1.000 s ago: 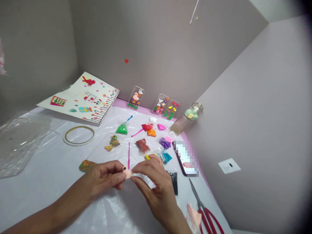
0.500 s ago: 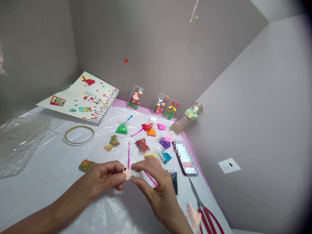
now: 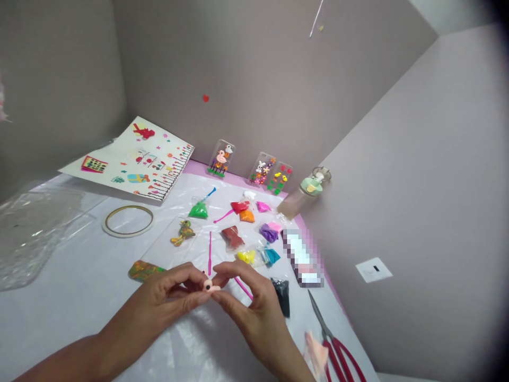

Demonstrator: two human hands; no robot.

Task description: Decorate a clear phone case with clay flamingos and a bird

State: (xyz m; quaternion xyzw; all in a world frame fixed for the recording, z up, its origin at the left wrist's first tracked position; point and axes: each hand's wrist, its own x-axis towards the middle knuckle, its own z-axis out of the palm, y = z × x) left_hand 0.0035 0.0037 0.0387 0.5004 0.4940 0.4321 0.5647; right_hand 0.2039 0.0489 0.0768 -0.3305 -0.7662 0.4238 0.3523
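A small piece of pale pink modelling clay (image 3: 211, 286) with a black dot on it sits between my two hands. My left hand (image 3: 167, 289) pinches it from the left with thumb and fingers. My right hand (image 3: 248, 300) pinches it from the right, and its fingertips touch my left fingers. Under my right hand lies a thin pink plastic tool (image 3: 243, 287), partly hidden. A second pink tool (image 3: 209, 253) stands out just above the clay, and a flat clay bird figure (image 3: 184, 233) lies beyond it.
Small bags of coloured clay (image 3: 246, 215) lie across a white plastic-covered table (image 3: 79, 318). Red-handled scissors (image 3: 336, 353) lie at the right edge near a pixelated object (image 3: 303, 258). Decorated phone cases (image 3: 221, 158) stand against the wall; a tape roll (image 3: 127, 220) lies left.
My hands have moved closer together. My right fingers, apart from the clay before, now press it against my left fingers. The yellow clay bag is more uncovered.
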